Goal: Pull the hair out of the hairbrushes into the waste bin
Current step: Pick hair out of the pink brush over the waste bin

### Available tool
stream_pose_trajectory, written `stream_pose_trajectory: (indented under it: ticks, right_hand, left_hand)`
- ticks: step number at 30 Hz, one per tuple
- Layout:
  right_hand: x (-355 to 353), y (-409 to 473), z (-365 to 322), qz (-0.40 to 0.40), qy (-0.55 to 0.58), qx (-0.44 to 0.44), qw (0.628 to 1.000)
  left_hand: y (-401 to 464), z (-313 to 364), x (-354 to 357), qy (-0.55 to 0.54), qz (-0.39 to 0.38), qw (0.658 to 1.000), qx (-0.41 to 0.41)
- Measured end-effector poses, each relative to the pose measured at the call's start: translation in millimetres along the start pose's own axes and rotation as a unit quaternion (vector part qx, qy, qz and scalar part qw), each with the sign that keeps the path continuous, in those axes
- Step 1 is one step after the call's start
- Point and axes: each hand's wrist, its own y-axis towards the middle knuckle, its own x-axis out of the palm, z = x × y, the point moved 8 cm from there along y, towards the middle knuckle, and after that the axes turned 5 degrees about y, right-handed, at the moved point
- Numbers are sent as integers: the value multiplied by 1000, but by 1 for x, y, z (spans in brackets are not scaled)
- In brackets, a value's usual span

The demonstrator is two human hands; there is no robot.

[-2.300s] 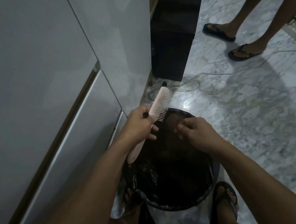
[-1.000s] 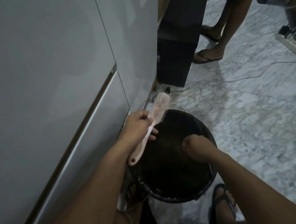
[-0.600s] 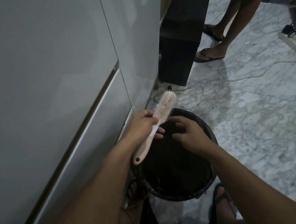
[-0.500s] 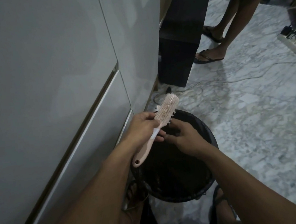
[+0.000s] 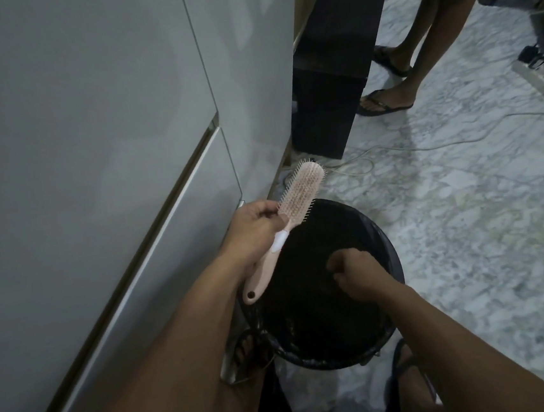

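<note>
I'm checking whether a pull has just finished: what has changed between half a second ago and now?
The right hand has left the hairbrush and dropped over the waste bin, fingers curled; whether it holds hair cannot be told in the dark. The left hand still grips the hairbrush at its neck, bristles up, above the bin's rim. The bin has stayed put.
</note>
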Motion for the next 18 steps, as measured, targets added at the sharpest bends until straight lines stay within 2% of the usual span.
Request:
stream_pose_trajectory:
  ticks: [6,11,13,18]
  right_hand:
    - [-37,-14,-47,105,198,-84,971]
    - [-54,-52,-71,55,337,-78,937]
    - [-59,-67,-83,59,343,-103,932]
    - [-82,-92,-95,173,279,-132,935]
  left_hand:
    - [-1,-3,6,-12,-5,1000,-2]
    - [-11,6,11,-53,13,998,-18]
    - [-17,18,16,-81,20,996,-18]
    - [-38,52,20,-113,41,993,2]
